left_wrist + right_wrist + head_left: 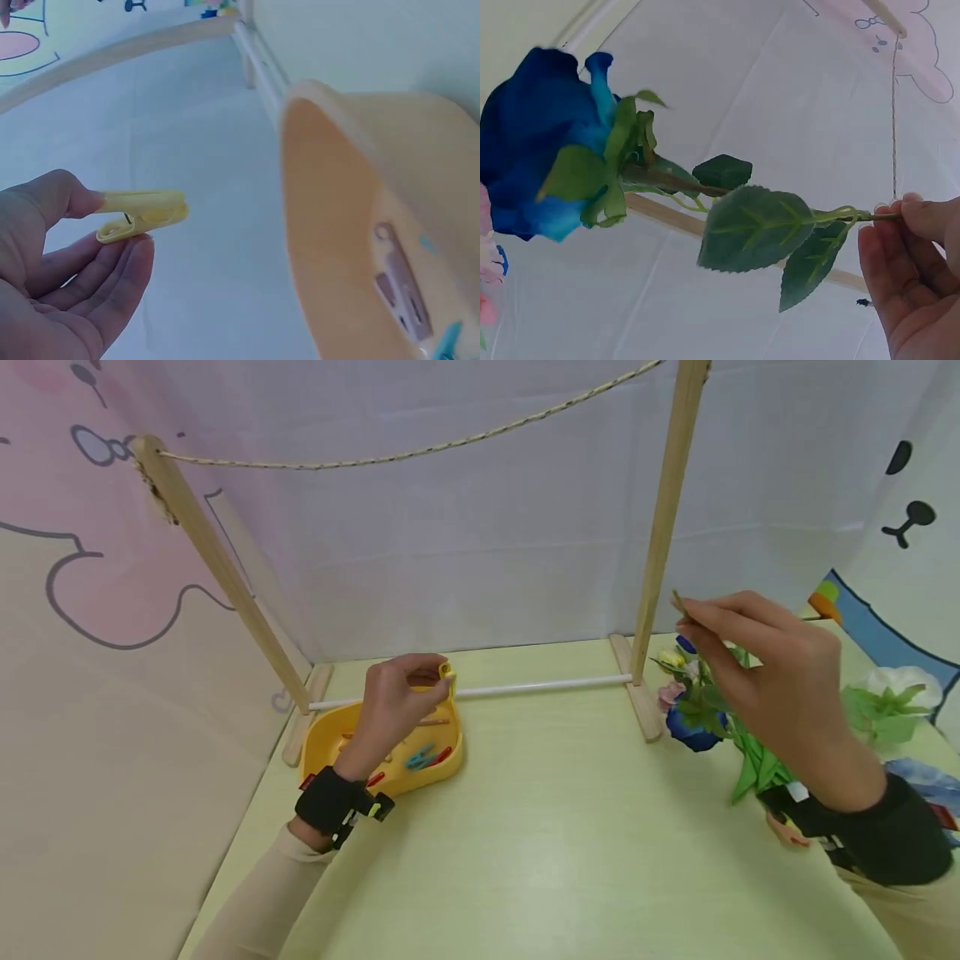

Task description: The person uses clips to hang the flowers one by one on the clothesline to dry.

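My left hand (401, 702) pinches a yellow clothespin (146, 210) between thumb and fingers, above the rim of a yellow basket (450, 764). The basket holds loose clothespins, among them a teal one (420, 757) and a red one (442, 756). On the right, my right hand (787, 681) is raised and pinches the stem end of a blue artificial rose (547, 142). The bloom hangs downward in the head view, and green leaves (757, 229) sit along the stem. A sagging rope (450, 445) runs between two wooden posts, above and beyond both hands.
The left post (225, 572) and right post (667, 518) stand on wooden feet joined by a white rod (547, 685). More artificial flowers lie at the right, including a white one (903, 687) and a pink one (670, 695). A pale cloth backdrop (465, 552) hangs behind.
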Demonstrator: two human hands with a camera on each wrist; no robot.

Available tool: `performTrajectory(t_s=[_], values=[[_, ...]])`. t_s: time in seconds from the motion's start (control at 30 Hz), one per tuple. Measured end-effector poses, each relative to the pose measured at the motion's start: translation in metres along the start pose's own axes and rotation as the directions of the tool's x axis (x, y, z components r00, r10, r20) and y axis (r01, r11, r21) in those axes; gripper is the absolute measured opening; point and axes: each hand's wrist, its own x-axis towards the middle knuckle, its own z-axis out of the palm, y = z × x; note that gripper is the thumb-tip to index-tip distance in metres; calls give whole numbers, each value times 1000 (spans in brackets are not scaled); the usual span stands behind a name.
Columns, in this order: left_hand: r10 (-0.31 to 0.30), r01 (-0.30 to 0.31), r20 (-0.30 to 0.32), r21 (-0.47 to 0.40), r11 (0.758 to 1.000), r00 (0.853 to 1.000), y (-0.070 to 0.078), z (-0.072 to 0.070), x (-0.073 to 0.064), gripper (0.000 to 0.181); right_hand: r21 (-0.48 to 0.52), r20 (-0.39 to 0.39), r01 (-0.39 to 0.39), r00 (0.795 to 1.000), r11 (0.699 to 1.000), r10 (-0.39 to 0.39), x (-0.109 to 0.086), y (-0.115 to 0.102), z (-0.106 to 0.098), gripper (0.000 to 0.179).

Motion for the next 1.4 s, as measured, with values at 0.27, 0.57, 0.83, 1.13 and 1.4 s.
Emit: performTrajectory(t_s=[0.27, 0.57, 0.83, 1.13, 1.4], values=[[65, -79, -76, -198, 977, 995, 35, -3, 27, 26, 153, -27, -123, 991, 981, 128, 20, -2, 15, 33], [81, -122, -121, -383, 916, 989, 107, -11, 54, 25, 435, 38, -296, 950, 850, 311, 43, -17, 31, 22], [145, -195, -159, -378, 905, 977, 130, -10, 71, 23, 461, 82, -324, 943, 826, 323, 55, -18, 45, 21], [221, -281, -198, -358, 890, 955, 156, -11, 94, 22, 437, 120, -393, 917, 809, 381, 75, -18, 53, 20], [211, -273, -212, -325, 906, 954, 161, -10, 104, 21, 457, 126, -396, 915, 796, 383, 80, -17, 54, 21]])
